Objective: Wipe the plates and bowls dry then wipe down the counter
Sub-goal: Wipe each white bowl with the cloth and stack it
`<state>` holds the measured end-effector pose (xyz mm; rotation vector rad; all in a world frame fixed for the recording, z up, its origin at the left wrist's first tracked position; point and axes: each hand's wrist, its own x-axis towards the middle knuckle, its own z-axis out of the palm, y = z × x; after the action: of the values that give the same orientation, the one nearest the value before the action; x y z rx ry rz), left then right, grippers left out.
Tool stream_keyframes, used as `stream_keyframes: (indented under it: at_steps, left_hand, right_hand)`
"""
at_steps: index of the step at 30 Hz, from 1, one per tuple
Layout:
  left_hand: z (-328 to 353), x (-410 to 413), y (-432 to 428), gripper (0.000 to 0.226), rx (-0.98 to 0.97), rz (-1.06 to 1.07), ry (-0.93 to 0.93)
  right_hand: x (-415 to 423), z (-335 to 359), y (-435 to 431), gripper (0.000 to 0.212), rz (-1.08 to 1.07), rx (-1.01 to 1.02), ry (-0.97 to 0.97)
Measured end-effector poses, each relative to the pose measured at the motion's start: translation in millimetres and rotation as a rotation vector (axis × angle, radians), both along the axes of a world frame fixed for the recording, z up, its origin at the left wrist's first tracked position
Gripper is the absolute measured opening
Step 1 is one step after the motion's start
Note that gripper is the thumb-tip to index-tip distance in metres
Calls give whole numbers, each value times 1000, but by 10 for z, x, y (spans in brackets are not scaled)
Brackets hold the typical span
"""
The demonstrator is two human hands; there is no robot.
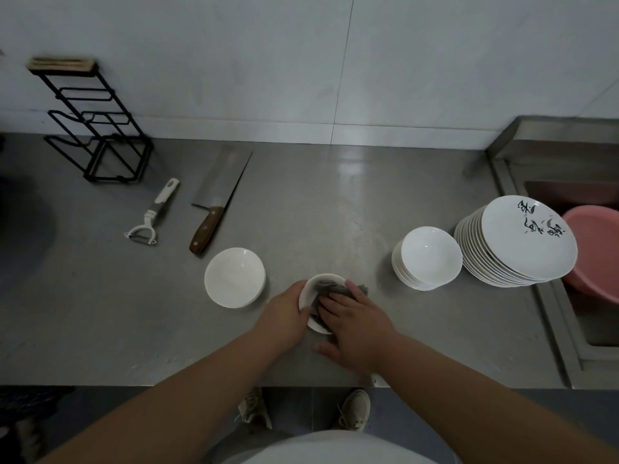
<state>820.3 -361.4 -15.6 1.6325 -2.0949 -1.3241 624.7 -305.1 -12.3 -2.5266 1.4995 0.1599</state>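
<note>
1. Wiping is the step going on now: the small bowl [311, 293] sits near the front edge of the counter [335, 195], right in front of the person
2. The left hand [284, 316] holds the small bowl by its left side, with the fingers curled round the rim
3. The right hand [355, 326] lies on the grey cloth [330, 289] and pushes it down into the small bowl; its fingers are straight, not curled
4. A white bowl [234, 277] stands just to the left of the hands. I think it is already dry. There may be more than one stacked there, but I cannot tell
5. On the right is a pile of bowls [427, 259], with a tall pile of plates [516, 242] just beside it, next to the sink [569, 329]. I guess these are waiting for their turn
6. So the job looks only just begun: most dishes are left, and the counter comes last. A knife [214, 202] and a peeler [152, 216] lie on it at the back left and may get in the way
</note>
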Motion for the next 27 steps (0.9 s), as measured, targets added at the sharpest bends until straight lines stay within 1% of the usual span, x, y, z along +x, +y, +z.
stream_keyframes:
  at_steps: [3,6,9,11,12,13,16,17,19,20,22,23,24,27]
  left_hand:
    - [-23,8,23,49,6,15,22]
    - [27,-42,-142,44,3,8,-12]
    - [53,-111,-249,24,-53,54,-93]
    - [43,-115,-204,9,-58,157,-81]
    - [35,-114,-142,8,-39,201,-54]
    - [25,-113,-57,12,-3,216,-23]
    - [12,-105,140,44,73,155,43]
    - [9,-90,119,50,73,139,41]
    - [-7,-70,-44,54,64,63,10]
    - [6,-73,-159,54,57,-9,-23]
    - [51,-105,-366,51,21,-159,-98]
    - [67,-129,-416,47,7,-167,-108]
    - [91,-150,-411,41,-11,-117,-104]
    - [90,-206,-120,31,14,178,-51]
  right_hand:
    - [-211,-7,-61,84,117,47,26]
    - [-214,-54,93,87,56,56,-3]
    - [-59,-73,240,84,-33,40,-62]
    - [-39,-55,225,82,-50,47,-50]
    - [-45,-50,197,81,-52,47,-38]
    - [-49,-52,172,81,-50,55,-27]
    - [-12,-71,141,81,-54,88,-18]
    - [-10,-72,137,81,-52,90,-19]
    - [-78,-65,130,79,-9,70,-18]
    - [-134,-67,125,77,25,55,-12]
    - [-230,-54,118,74,60,38,12]
    - [-253,-42,116,75,45,56,15]
    - [-249,-25,110,77,12,87,6]
    - [-163,-24,92,81,-80,200,-8]
